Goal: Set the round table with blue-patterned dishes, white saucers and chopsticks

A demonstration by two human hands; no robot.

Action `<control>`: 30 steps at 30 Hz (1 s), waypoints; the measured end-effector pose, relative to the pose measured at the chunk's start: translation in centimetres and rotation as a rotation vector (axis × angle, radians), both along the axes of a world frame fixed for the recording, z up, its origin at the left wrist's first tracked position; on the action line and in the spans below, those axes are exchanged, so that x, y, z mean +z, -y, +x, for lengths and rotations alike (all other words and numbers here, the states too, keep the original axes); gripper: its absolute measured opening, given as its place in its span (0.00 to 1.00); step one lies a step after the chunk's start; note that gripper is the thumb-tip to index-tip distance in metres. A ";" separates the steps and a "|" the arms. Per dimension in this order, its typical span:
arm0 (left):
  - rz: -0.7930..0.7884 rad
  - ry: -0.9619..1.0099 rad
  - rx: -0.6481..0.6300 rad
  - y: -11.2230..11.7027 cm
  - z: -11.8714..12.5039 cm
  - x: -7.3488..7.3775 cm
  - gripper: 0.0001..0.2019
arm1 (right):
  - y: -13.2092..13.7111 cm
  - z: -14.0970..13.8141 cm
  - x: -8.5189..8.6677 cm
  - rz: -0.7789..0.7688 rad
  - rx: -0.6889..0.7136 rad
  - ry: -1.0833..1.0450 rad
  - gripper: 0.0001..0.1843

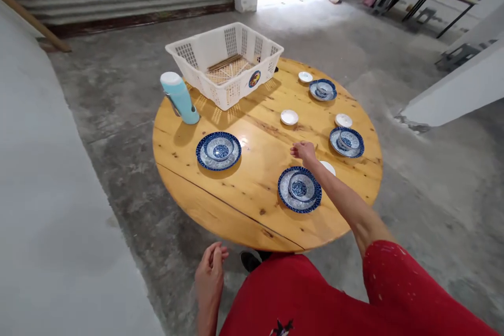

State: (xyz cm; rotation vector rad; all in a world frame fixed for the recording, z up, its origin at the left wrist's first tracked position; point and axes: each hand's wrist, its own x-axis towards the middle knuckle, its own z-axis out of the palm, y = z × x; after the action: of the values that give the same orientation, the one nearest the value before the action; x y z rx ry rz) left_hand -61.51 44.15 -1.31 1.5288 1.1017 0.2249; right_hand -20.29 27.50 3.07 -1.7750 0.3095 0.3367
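Note:
My right hand (304, 152) reaches over the round wooden table (252, 189), its fingers loosely bent and apart, with nothing visible in them. Just beyond it lies a small white dish (289, 117). Below my right wrist, a blue-and-white bowl (301, 187) rests on a blue-rimmed plate (286, 201). Another white dish (328, 168) is partly hidden by my forearm. My left hand (210, 273) hangs in front of the table's near edge, fingers half curled, nothing seen in it. To the left, a similar bowl (219, 148) sits on its plate (219, 166).
A white plastic basket (224, 89) with brown sticks (225, 63) inside stands at the back, beside a light-blue bottle (180, 98). Two more plates with bowls (346, 142) (323, 90) and white dishes (344, 121) (305, 77) line the right side. A pillar (452, 89) stands beyond.

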 end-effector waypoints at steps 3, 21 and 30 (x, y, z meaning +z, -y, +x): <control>0.002 -0.087 0.027 -2.0 0.3 0.2 0.27 | -1.3 5.9 -1.5 -0.034 -0.101 -0.014 0.08; 0.000 -0.119 0.048 -4.9 8.2 2.0 0.22 | -4.4 15.8 -5.6 -0.197 -0.168 -0.074 0.10; -0.024 -0.018 -0.123 -9.1 12.8 2.0 0.17 | -6.2 2.1 -0.7 -0.116 0.244 -0.033 0.07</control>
State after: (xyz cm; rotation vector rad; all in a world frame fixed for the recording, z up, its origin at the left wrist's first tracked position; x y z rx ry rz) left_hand -48.75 53.25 0.66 1.5736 1.0170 0.1134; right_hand -18.18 33.69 2.37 -1.9277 0.1377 0.5312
